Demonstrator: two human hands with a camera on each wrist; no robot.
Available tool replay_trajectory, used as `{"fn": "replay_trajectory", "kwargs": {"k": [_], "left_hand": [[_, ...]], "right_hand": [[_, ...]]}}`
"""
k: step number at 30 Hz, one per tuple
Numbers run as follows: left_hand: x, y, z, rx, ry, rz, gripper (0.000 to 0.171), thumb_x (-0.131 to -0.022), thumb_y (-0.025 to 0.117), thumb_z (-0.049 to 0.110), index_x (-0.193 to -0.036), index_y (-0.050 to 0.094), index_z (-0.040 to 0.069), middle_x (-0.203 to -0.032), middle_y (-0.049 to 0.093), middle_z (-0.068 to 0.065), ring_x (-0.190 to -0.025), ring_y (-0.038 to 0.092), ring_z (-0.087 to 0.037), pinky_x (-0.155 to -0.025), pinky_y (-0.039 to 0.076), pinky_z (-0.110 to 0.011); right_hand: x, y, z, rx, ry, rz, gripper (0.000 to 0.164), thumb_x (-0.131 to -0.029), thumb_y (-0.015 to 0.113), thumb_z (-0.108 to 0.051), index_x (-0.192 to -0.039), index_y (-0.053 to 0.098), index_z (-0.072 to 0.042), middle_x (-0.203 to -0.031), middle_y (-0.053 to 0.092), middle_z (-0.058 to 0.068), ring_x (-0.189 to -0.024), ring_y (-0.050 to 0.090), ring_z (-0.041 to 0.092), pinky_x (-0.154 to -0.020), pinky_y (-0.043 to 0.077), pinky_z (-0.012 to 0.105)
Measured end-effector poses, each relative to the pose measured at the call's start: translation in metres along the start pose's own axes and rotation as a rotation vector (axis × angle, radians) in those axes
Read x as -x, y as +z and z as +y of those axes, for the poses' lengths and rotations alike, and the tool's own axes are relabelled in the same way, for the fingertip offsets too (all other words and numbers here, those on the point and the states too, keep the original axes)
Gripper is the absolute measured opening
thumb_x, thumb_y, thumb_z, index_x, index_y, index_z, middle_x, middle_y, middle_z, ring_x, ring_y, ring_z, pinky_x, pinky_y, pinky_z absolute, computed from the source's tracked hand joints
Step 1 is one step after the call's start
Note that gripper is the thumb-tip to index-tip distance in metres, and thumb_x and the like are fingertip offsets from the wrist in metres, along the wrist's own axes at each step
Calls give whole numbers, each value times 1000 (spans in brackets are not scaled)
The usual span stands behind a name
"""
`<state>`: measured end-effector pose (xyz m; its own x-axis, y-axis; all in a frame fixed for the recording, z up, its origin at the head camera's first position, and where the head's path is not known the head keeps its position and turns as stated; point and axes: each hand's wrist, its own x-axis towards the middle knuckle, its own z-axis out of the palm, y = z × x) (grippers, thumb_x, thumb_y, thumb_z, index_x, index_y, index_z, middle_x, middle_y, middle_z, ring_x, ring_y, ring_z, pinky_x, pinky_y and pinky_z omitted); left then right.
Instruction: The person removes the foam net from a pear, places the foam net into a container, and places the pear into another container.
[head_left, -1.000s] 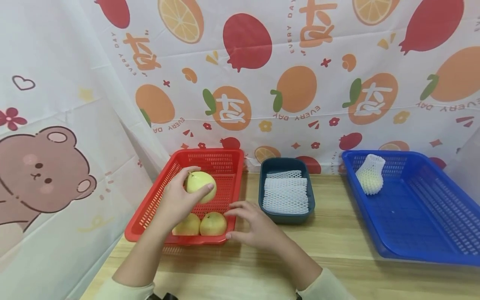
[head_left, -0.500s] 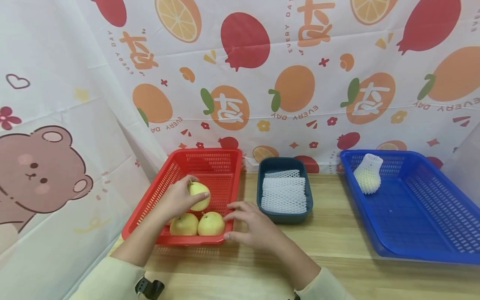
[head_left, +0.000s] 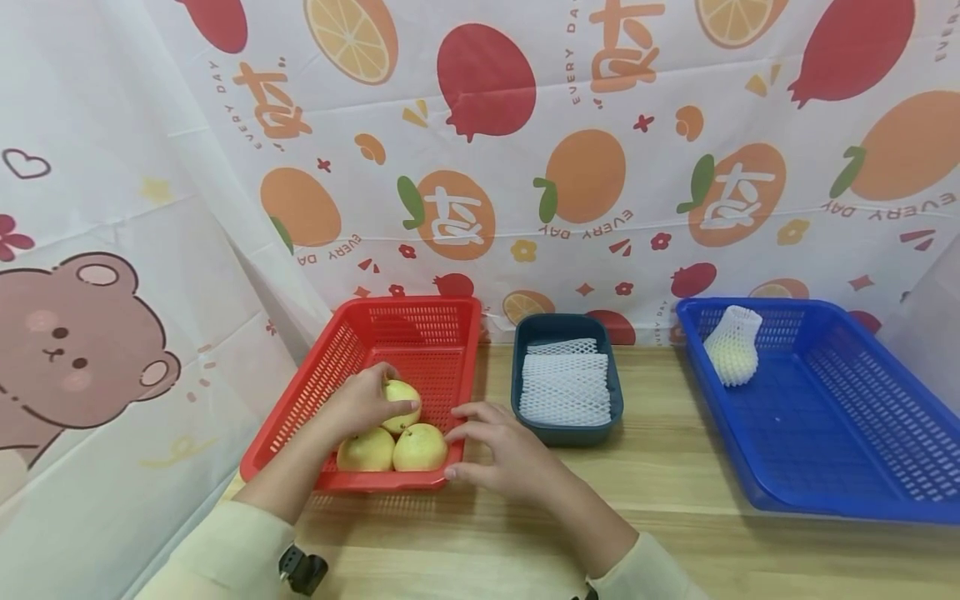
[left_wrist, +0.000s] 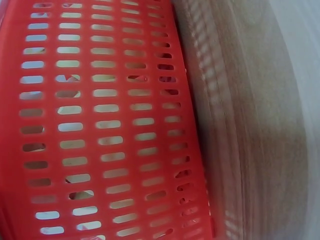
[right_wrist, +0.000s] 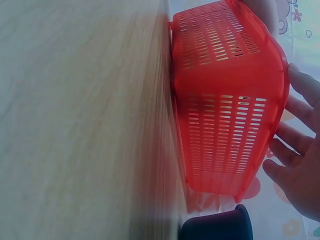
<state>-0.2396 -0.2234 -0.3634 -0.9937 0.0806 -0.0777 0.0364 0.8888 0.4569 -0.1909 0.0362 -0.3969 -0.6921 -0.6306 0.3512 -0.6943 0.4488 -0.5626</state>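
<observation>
In the head view my left hand [head_left: 360,407] reaches into the red basket [head_left: 378,481] and grips a yellow-green pear [head_left: 403,392], thumb across its near side. That pear sits low, just behind two more pears, one on the left [head_left: 365,452] and one on the right [head_left: 420,448]. My right hand [head_left: 504,452] is at the basket's right rim, fingers spread and fairly straight. The right wrist view shows its fingertips at the rim, with nothing held. Only the basket's slotted wall [left_wrist: 105,120] and the table fill the left wrist view; the left hand is hidden there.
A dark teal box [head_left: 567,436] with white foam nets [head_left: 566,387] stands right of the red basket. Farther right is a blue basket [head_left: 817,433] holding a fruit in a foam net [head_left: 733,350]. A printed curtain [head_left: 525,167] hangs behind the wooden table [head_left: 645,492].
My left hand has lowered the pear from above the red basket to just behind the other two pears. The right hand has stayed at the rim.
</observation>
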Motion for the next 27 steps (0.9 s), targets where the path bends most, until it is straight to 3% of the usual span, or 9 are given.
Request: {"fn": "replay_trajectory", "kwargs": {"k": [11, 27], "left_hand": [[-1, -1, 2, -50, -50, -29, 66, -72, 77, 49, -115, 54, 4, -101, 64, -10, -83, 59, -21, -69, 52, -42], [0, -1, 2, -55, -26, -42, 62, -75, 74, 48, -117, 56, 5, -105, 64, -13, -89, 61, -24, -72, 52, -46]], "right_hand": [[-1, 0, -1, 4, -8, 3, 38, -83, 64, -51, -112, 66, -26, -136, 48, -11, -128, 39, 14, -103, 40, 42], [0, 0, -1, -3, -3, 2, 39, -82, 65, -51, -111, 66, -26, -136, 48, -11, -128, 40, 14, -103, 40, 42]]}}
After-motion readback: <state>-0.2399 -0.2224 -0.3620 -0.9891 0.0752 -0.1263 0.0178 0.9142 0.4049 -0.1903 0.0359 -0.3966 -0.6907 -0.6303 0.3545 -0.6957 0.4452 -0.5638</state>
